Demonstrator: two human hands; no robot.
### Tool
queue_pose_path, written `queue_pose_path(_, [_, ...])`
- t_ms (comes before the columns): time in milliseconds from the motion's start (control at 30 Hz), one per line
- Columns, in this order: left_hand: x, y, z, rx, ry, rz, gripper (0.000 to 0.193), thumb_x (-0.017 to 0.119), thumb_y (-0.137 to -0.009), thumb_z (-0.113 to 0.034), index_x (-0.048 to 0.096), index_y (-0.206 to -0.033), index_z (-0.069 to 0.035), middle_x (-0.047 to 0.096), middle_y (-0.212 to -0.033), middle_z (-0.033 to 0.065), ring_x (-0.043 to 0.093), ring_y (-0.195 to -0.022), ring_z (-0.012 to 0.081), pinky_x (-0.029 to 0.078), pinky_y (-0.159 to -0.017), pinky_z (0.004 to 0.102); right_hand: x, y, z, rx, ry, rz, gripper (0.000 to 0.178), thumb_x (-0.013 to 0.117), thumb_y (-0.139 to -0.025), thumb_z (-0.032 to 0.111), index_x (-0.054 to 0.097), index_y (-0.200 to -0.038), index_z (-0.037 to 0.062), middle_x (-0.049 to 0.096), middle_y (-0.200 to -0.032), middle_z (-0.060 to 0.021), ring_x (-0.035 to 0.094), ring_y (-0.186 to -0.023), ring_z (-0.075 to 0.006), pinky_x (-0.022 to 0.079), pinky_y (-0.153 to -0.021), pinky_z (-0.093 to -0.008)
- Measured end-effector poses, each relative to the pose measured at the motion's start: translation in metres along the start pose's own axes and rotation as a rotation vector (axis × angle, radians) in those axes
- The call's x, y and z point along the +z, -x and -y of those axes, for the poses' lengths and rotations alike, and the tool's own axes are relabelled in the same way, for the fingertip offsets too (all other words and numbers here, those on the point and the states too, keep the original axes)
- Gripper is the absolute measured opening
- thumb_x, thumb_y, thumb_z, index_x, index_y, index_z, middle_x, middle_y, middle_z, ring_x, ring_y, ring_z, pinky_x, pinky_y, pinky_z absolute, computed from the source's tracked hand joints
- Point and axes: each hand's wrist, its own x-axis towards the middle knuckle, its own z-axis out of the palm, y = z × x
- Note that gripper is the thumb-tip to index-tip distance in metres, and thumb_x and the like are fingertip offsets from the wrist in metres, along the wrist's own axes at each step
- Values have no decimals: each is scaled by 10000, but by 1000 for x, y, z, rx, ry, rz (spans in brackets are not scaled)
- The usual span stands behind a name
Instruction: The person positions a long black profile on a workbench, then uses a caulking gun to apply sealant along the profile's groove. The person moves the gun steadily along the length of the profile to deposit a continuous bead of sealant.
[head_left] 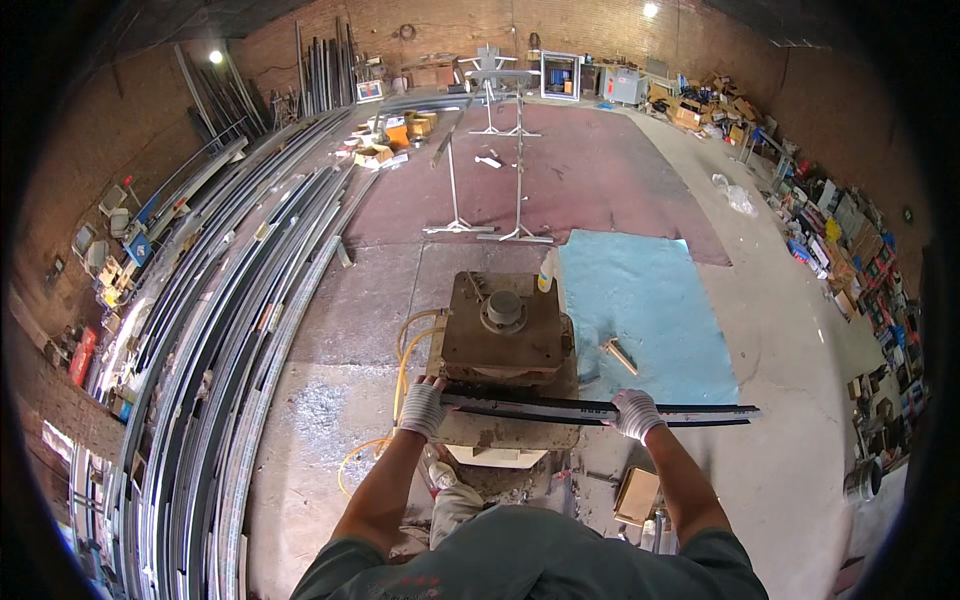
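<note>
Both my hands wear white striped gloves that leave the fingertips bare. A long dark metal profile (540, 408) lies crosswise in front of a brown, dirty machine (500, 345) with a round fitting on top. Its left end is gripped by my left hand (425, 408) at the machine's near left corner. Farther along, my right hand (636, 414) closes around the same profile, whose free end juts out to the right. A small bottle with a yellow label (546, 272) stands on the machine's far right corner.
Long metal profiles (215, 350) cover the floor at left. A mallet (620, 356) lies on a blue sheet (650, 300) at right. Yellow hoses (402, 350) run beside the machine. A cardboard box (636, 496) sits near my right arm; metal stands (518, 190) rise beyond.
</note>
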Motion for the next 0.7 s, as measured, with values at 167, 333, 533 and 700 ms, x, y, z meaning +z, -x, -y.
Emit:
queue_pose_path(167, [-29,11,-7,-7,-128,183,570,873,-654,-400,675,-1106,-116,658,-1099,113,569,-1122,336,441,-1026,458,-3,21,6,-77,-97,-23,481,774,-796,490,681,-982,56,666,-1010,-145,653,-971,-363,533,-846,-464])
queue_pose_path(333, [-58,55,-53,-3,-216,207,464,846,-690,-347,692,-1060,-111,665,-990,93,598,-1039,316,432,-988,469,-5,30,54,-224,-129,-120,400,783,-777,401,667,-918,44,632,-993,-148,640,-939,-356,522,-808,-476])
queue_pose_path(533, [-30,41,-144,96,-191,335,489,805,-744,-426,692,-1132,-150,682,-1073,86,609,-1082,303,446,-979,430,-30,-20,172,-266,-109,-77,168,567,-923,109,694,-1028,73,677,-1047,-109,648,-1047,-293,510,-887,-444])
queue_pose_path(700, [-39,55,-85,-51,-109,404,439,791,-774,-399,714,-1114,-132,687,-1110,120,610,-1079,336,479,-950,444,-57,4,129,-83,-258,-18,398,780,-786,277,685,-1113,70,668,-1095,-146,626,-1096,-318,492,-972,-451])
